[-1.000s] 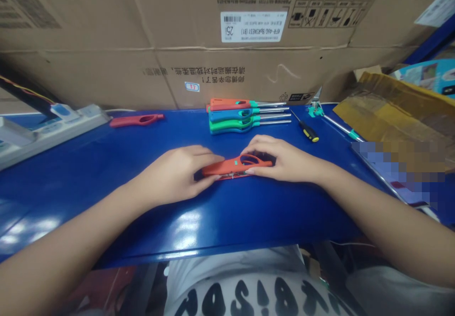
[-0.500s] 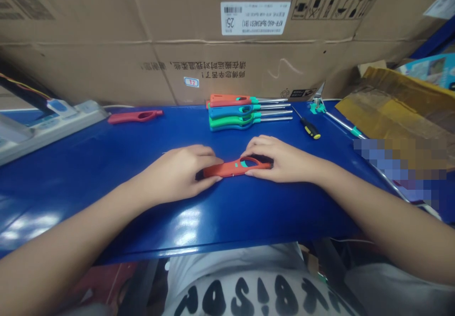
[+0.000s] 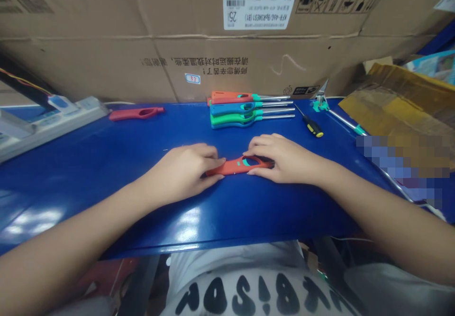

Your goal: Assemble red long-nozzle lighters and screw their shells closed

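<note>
An orange lighter body (image 3: 232, 167) with a teal part beside its oval opening lies low over the blue table, between my hands. My left hand (image 3: 185, 171) grips its left end between thumb and fingers. Around its right end, by the opening, the thumb and fingers of my right hand (image 3: 280, 159) are closed. No metal tube shows on this piece; its right tip is partly hidden by my right hand.
Behind my hands several lighters with metal tubes (image 3: 232, 108) are stacked on the blue table (image 3: 220, 216). A red casing (image 3: 135, 113) and power strip (image 3: 71, 124) are left; a screwdriver (image 3: 313, 126), metal rod (image 3: 343, 121) and yellow-taped package (image 3: 401, 97) are right. Cardboard (image 3: 117, 64) stands behind.
Both hands still hold the orange body, and it has shifted very slightly to the right. The camera view has moved a little.
</note>
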`<state>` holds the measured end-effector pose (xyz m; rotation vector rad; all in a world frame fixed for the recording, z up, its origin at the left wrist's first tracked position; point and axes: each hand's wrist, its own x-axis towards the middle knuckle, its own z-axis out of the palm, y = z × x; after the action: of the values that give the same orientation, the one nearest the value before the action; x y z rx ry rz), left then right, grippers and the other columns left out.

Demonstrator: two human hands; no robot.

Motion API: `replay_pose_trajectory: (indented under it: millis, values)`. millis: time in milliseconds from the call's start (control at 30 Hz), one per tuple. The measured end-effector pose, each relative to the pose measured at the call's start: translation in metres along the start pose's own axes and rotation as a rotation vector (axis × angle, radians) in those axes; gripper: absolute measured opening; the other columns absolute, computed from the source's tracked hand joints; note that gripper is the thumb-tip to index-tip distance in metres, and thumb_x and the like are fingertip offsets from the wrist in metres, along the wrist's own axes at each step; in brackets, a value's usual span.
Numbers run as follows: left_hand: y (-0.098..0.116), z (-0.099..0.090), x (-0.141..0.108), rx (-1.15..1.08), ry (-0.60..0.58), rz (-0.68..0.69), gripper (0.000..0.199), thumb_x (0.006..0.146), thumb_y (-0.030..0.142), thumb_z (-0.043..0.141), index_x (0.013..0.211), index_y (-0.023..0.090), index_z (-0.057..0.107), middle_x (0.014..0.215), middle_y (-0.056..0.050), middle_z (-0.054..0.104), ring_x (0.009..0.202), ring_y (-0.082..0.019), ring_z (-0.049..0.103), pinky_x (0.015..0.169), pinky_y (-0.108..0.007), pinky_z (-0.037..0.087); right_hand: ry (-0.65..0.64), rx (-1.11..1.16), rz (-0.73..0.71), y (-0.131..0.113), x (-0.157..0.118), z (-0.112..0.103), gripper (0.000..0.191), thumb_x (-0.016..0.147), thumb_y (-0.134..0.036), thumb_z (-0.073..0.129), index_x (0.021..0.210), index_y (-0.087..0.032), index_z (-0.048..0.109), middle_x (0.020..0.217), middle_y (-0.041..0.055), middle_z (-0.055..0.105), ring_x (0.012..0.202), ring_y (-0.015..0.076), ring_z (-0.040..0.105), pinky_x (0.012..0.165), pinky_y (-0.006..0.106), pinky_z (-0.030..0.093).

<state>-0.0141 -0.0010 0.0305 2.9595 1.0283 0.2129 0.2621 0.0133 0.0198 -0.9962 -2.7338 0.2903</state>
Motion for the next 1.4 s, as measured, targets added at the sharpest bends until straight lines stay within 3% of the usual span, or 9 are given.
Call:
replay_pose_trajectory:
  millis: [167,333,500,767,1000,1167,1300,1400]
  values:
    - [0.007,0.012,0.002,0.182,0.121,0.025,0.025,0.095,0.028,0.059,0.11,0.014,0.074,0.094,-0.007,0.073,0.083,-0.024,0.069,0.064,-0.034,0.052,0.023,-0.286,-0.112,-0.003,0.002,0.003,0.031,0.092,-0.035,0.067,0.113,-0.013,0.073,0.105,0.0112,0.07,0.093,0.0255,0.063,0.078,0.036,0.037]
    - [0.0,0.022,0.006,0.033,0.24,0.02,0.031,0.102,0.036,0.052,0.109,0.016,0.074,0.095,-0.007,0.073,0.084,-0.021,0.068,0.068,-0.031,0.053,0.115,-0.292,-0.185,0.005,0.004,0.005,0.028,0.101,-0.035,0.054,0.106,-0.015,0.073,0.097,0.008,0.072,0.086,0.0216,0.063,0.074,0.035,0.034]
    - [0.003,0.019,0.006,-0.106,0.236,0.04,0.031,0.103,0.033,0.05,0.103,0.013,0.074,0.088,-0.008,0.07,0.08,-0.021,0.066,0.071,-0.032,0.053,0.14,-0.2,-0.174,0.004,0.003,0.005,0.028,0.102,-0.034,0.052,0.102,-0.016,0.073,0.095,0.0051,0.074,0.085,0.0196,0.065,0.076,0.034,0.035]
    - [-0.004,0.016,0.006,0.003,0.239,-0.002,0.031,0.103,0.033,0.047,0.104,0.014,0.07,0.09,-0.008,0.069,0.082,-0.022,0.065,0.07,-0.032,0.051,0.174,-0.156,-0.095,0.011,0.001,-0.004,0.027,0.1,-0.037,0.058,0.109,-0.016,0.072,0.097,0.0052,0.076,0.087,0.0204,0.068,0.078,0.033,0.038]
    - [-0.007,0.013,0.007,0.011,0.213,-0.012,0.031,0.105,0.032,0.041,0.098,0.014,0.065,0.088,-0.008,0.064,0.079,-0.023,0.06,0.069,-0.034,0.049,0.284,-0.158,-0.057,0.013,0.0,0.003,0.024,0.1,-0.034,0.056,0.099,-0.017,0.072,0.09,0.0042,0.077,0.078,0.0189,0.066,0.077,0.032,0.038]
    - [-0.004,0.013,0.009,-0.017,0.185,-0.069,0.034,0.106,0.038,0.037,0.101,0.014,0.06,0.094,-0.009,0.065,0.081,-0.024,0.063,0.07,-0.035,0.05,0.175,-0.133,0.017,0.008,0.002,0.0,0.027,0.103,-0.031,0.048,0.101,-0.015,0.07,0.095,0.007,0.076,0.078,0.0188,0.063,0.079,0.033,0.036]
    - [-0.002,0.012,0.01,-0.037,0.151,-0.037,0.037,0.103,0.046,0.045,0.121,0.017,0.057,0.108,-0.009,0.069,0.09,-0.024,0.068,0.076,-0.035,0.052,0.023,-0.102,0.089,0.003,0.003,-0.006,0.033,0.105,-0.03,0.04,0.103,-0.015,0.069,0.096,0.0089,0.076,0.078,0.0206,0.063,0.078,0.034,0.036]
    - [-0.003,0.012,0.009,0.023,0.153,-0.006,0.038,0.102,0.05,0.047,0.121,0.019,0.06,0.105,-0.008,0.071,0.089,-0.025,0.069,0.075,-0.035,0.053,-0.046,-0.021,0.12,0.001,0.001,-0.009,0.031,0.105,-0.032,0.041,0.103,-0.017,0.069,0.092,0.007,0.075,0.078,0.0204,0.064,0.073,0.032,0.038]
